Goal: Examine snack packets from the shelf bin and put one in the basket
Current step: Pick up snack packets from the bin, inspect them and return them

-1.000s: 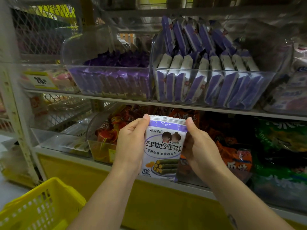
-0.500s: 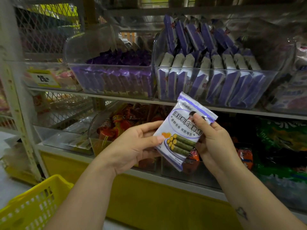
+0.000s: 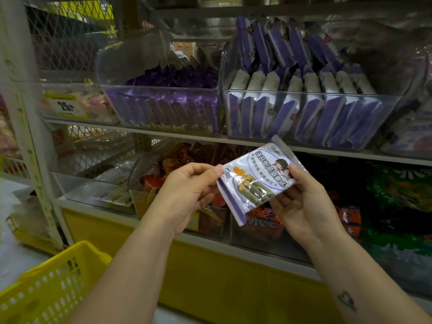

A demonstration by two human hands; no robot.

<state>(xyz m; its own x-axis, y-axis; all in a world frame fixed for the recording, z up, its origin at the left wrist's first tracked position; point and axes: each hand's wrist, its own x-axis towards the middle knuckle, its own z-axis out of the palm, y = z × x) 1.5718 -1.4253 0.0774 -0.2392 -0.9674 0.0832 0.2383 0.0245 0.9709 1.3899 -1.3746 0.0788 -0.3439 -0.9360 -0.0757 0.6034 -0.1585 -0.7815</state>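
Snack packet (image 3: 257, 181): white and purple, printed face toward the camera, tilted with its top seam up and right. It is held in the air in front of the lower shelf, just below the front edge of the upper shelf board (image 3: 187, 134). Left hand (image 3: 187, 192): thumb and forefinger pinch the packet's left edge, other fingers curled under. Right hand (image 3: 304, 206): thumb presses on the printed face near the right edge, fingers behind as backing. Judgement: the packet is light, thin and pliable film, glossy and so likely slippery, with contents that probably crush. Best held by the crimped end seams or side edges, not squeezed at the middle. The shelf bin (image 3: 311, 96), clear-walled, sits on the upper shelf directly above and is packed with matching packets standing on edge. Another clear bin (image 3: 159, 88) of dark purple packs stands beside it to the left. Orange packets (image 3: 168, 164) and green bags (image 3: 397, 188) lie behind the hands. The yellow basket (image 3: 46, 288) is low at left, well apart from the packet. Only the left forearm lies over the path down to it.
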